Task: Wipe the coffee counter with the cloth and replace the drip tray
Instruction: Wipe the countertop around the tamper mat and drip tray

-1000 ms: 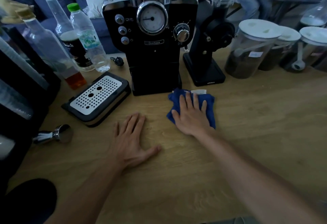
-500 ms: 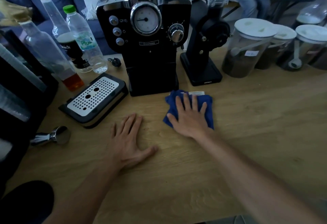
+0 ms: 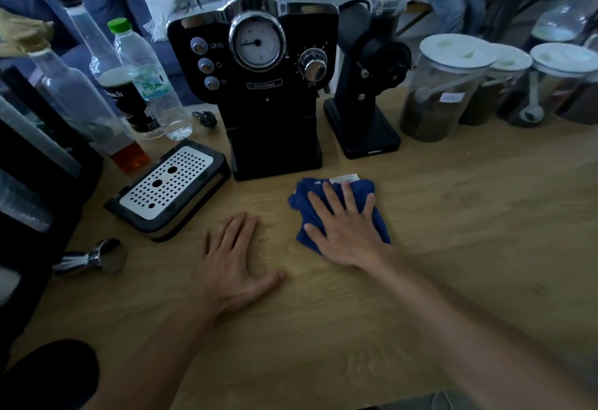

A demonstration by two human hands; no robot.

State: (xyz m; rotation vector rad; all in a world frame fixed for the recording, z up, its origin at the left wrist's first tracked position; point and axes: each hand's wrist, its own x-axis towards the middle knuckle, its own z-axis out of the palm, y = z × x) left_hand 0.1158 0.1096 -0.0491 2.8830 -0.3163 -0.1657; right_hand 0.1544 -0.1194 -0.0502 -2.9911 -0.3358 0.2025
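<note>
Dim, bluish cast; soft daylight from rear; wide-angle bowing at edges; bkgd soft, slight blur

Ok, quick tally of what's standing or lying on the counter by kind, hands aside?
Bottles: 3
Lidded jars: 3
Espresso machine: 1
Grinder: 1
Drip tray: 1
Tamper: 1
Blue cloth: 1
Small black knob-like item: 1
Total: 12

The black and chrome espresso machine (image 3: pixel 255 86) reads "Duchess" under its round gauge; just left, the green-capped clear plastic bottle (image 3: pixel 150 83) says "Plus".
</note>
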